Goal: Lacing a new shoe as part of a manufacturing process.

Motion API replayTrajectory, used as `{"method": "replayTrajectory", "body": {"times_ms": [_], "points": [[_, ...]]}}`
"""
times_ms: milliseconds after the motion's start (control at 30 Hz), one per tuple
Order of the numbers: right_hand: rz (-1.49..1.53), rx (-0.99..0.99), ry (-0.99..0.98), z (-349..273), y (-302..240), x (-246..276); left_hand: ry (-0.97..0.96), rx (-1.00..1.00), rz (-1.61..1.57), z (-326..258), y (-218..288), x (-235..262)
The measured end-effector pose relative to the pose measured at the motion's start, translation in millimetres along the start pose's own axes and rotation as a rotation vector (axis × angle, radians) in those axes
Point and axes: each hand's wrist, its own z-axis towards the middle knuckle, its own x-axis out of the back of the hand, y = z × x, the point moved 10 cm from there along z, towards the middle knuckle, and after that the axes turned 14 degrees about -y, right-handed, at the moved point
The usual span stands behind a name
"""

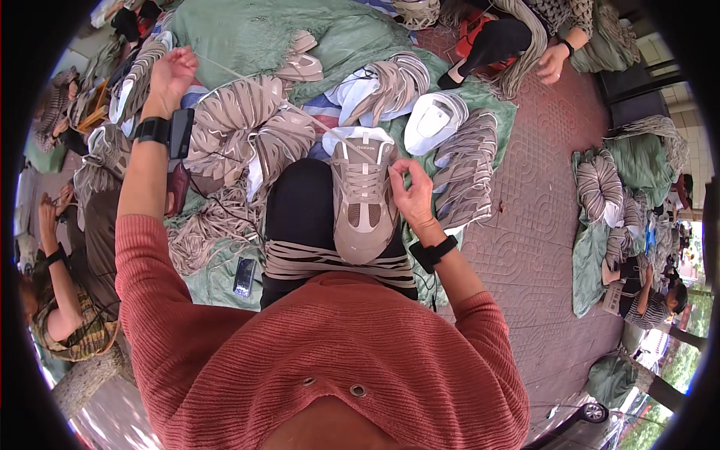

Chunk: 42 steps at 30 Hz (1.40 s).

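Note:
A grey-beige shoe upper (361, 199) lies across my lap, toe toward me, with laces crossed over its tongue. From its top a pale shoelace (281, 103) runs taut up to the far left. My left hand (174, 75) is raised there, closed on the lace's far stretch. At the upper's right edge, near the top eyelets, my right hand (411, 191) is pinched; what sits between thumb and forefinger is too small to tell. Below the lace, left of my knee, rests a large bundle of similar uppers (247, 131).
A heap of loose laces (217, 232) and a phone (244, 277) lie at left on green sheeting (247, 30). More stacked uppers (466, 169) stand right of my lap. Other people sit close by, one person's hand (553, 64) at far right. Brick paving (540, 202) stretches rightward.

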Motion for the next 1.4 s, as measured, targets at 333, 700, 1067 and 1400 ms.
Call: {"method": "replayTrajectory", "body": {"times_ms": [333, 700, 1067, 1400], "points": [[-0.678, 0.292, -0.361, 28, -83, -87, -0.179, -0.124, -0.096, -71, 6, -68], [-0.497, 0.195, -0.621, 28, -78, -87, 0.432, -0.006, -0.014, -166, -48, 40], [1.116, -0.124, -0.239, 15, -34, 83, 0.845, -0.107, 0.296, -236, -119, 123], [1.652, -0.131, 0.357, -59, 57, 156, -0.226, 0.078, 1.286, -148, -222, -102]]}}
